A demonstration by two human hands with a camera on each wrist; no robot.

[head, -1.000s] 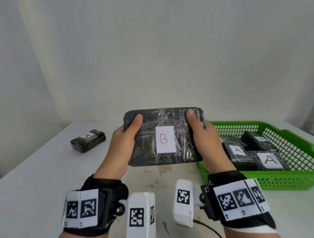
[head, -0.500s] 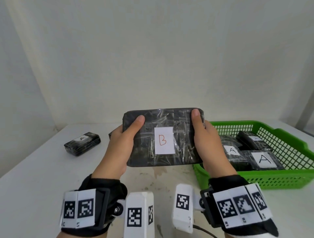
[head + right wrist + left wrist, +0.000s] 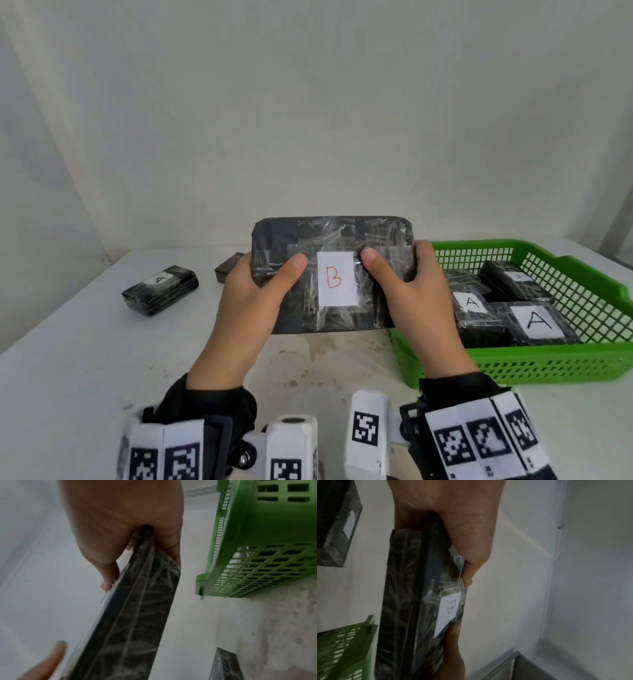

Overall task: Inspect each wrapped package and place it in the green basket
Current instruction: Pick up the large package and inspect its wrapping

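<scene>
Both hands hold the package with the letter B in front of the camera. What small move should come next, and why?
Probably carry the package a little to the right, over the green basket. The left hand and right hand grip its two ends, the B label faces the camera, and the basket beside it already holds packages.

Both hands hold one large black wrapped package [image 3: 332, 274] upright above the desk [image 3: 85, 359], its white label marked "B" facing the camera. The left hand [image 3: 253, 301] grips its left end, the right hand [image 3: 418, 298] its right end, thumbs flanking the label. The green basket [image 3: 548, 363] at right holds several packages labelled "A". A small package [image 3: 160, 290] marked "A" lies on the desk at left.
</scene>
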